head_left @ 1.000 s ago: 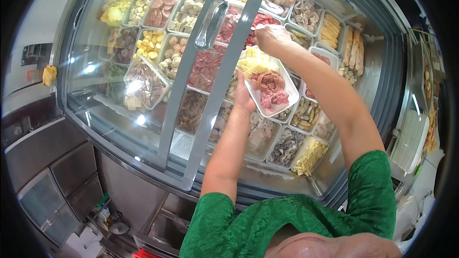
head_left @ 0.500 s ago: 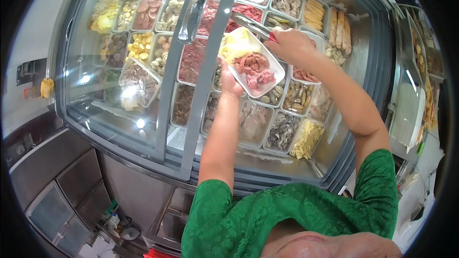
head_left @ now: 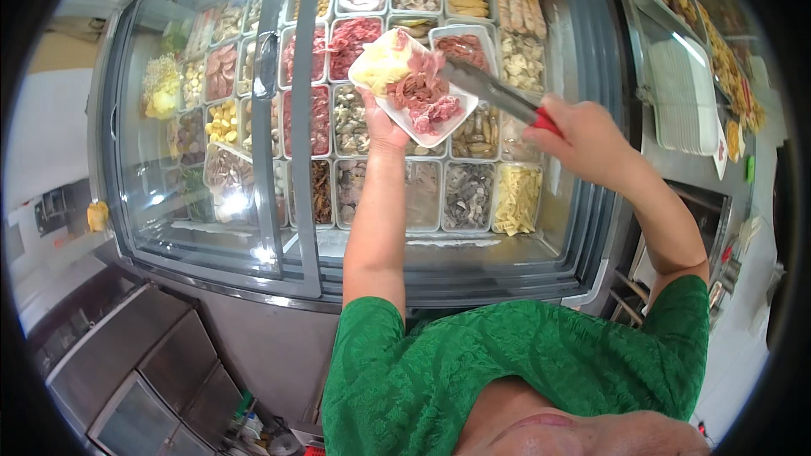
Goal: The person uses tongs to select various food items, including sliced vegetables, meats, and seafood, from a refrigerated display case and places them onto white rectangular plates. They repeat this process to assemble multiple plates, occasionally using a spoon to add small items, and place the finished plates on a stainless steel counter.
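My left hand (head_left: 386,124) holds a white tray (head_left: 463,121) from its near left edge, tilted above the open display chiller. Pale yellow strips (head_left: 380,61) lie at the tray's far left, with brownish-red meat slices (head_left: 416,89) and pinker meat (head_left: 439,111) nearer its right end. My right hand (head_left: 585,142) is closed round the red grip of metal tongs (head_left: 492,89). Their tips are over the tray, with a pink piece of raw meat (head_left: 422,59) at them, slightly blurred. Whether the tips still pinch it, I cannot tell.
Below the tray stand rows of food containers, among them red meat slices (head_left: 355,34), yellow strips (head_left: 517,198) and grey pieces (head_left: 467,194). A sliding glass lid with a grey frame (head_left: 306,203) covers the left side. Stacked white trays (head_left: 676,93) stand at the right.
The tongs have come from over the red meat container to above the tray, with a pink meat piece at their tips. My right hand has moved right and nearer. The view has shifted.
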### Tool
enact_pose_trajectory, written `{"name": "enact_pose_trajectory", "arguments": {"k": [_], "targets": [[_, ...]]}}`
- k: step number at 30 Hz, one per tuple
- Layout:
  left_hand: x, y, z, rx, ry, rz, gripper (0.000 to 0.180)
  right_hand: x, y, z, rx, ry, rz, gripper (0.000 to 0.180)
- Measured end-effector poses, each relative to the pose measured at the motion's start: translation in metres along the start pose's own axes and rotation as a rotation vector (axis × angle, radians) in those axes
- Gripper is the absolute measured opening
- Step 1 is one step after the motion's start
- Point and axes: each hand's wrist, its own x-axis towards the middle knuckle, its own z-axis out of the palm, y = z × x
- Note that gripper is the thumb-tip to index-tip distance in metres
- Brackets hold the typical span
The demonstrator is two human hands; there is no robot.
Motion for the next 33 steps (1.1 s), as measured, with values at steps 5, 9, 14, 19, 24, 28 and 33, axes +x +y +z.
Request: {"name": "enact_pose_trajectory", "arguments": {"k": [5, 9, 14, 19, 24, 28, 33], "targets": [[-0.005, -0.009, 0.007, 0.089, -0.075, -0.05, 0.067, 0.002, 0.028, 0.048, -0.307, -0.231, 0.025, 0.033], [-0.014, -0.001, 0.002, 0.074, 0.002, -0.077, 0.069, -0.002, 0.018, 0.015, -0.281, -0.251, -0.018, 0.036], [-0.03, 0.007, -0.009, 0.036, -0.046, -0.121, 0.065, 0.008, 0.027, -0.013, -0.362, -0.18, -0.065, 0.036], [-0.045, 0.014, -0.003, 0.069, -0.004, -0.161, 0.069, 0.067, 0.058, 0.019, -0.595, -0.059, -0.081, 0.033], [-0.061, 0.021, 0.004, 0.075, 0.013, -0.205, 0.069, 0.118, 0.058, 0.052, -0.522, -0.046, -0.267, 0.036], [-0.066, 0.025, 0.001, 0.036, 0.031, -0.211, 0.068, 0.135, 0.057, 0.067, -0.576, -0.026, -0.245, 0.034], [-0.068, 0.037, -0.013, 0.035, -0.003, -0.194, 0.071, 0.111, 0.007, 0.028, -0.275, -0.126, 0.186, 0.022]]}}
